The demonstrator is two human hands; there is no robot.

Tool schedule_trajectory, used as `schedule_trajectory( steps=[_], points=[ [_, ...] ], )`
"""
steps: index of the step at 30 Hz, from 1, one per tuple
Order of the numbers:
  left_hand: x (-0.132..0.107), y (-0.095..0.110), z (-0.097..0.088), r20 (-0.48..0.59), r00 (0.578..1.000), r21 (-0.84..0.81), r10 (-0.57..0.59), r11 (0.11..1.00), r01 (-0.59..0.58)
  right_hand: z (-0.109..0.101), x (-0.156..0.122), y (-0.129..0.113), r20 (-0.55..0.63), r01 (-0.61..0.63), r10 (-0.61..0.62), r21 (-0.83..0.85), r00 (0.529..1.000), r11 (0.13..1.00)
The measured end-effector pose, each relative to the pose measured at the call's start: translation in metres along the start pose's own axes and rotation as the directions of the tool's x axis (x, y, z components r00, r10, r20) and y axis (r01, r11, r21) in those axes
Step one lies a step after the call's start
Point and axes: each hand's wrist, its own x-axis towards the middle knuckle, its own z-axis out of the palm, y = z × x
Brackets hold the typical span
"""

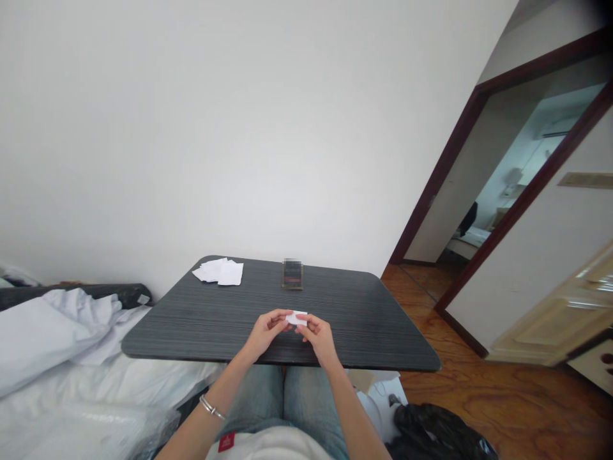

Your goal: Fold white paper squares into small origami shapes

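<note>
A small white piece of folded paper (297, 317) is held up over the near part of the dark table (335, 300). My left hand (265, 332) pinches its left end between thumb and fingers. At its right end my right hand (317, 333) grips it the same way. Several loose sheets of white paper (220, 271) lie overlapping at the table's back left corner. Behind my hands, near the back edge, stands a dark phone-like rectangle (292, 275), its surface blurred.
A white wall (268, 128) rises behind the table. White bedding (62, 326) and clear plastic wrap (96, 431) lie to the left. On the wooden floor (522, 402) at the right sits a black plastic bag (435, 431). A doorway (507, 160) opens farther right.
</note>
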Motion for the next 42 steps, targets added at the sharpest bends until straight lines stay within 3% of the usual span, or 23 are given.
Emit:
schedule_trajectory(
  steps=[18, 31, 42],
  points=[
    [0.0010, -0.0062, 0.0000, 0.030, 0.999, 0.042, -0.041, 0.998, 0.040, -0.0006, 0.0020, 0.0025, -0.089, 0.068, -0.069, -0.013, 0.994, 0.998],
    [-0.0005, -0.0016, -0.0003, 0.046, 0.996, -0.054, -0.072, 0.996, 0.075, 0.0004, 0.0015, 0.0013, -0.060, 0.078, -0.077, 0.011, 0.995, 0.997],
    [-0.0003, -0.0060, -0.0042, 0.034, 0.995, -0.085, -0.091, 0.992, 0.094, 0.0023, -0.0012, 0.0009, 0.008, 0.079, -0.079, -0.065, 0.997, 0.995]
  ],
)
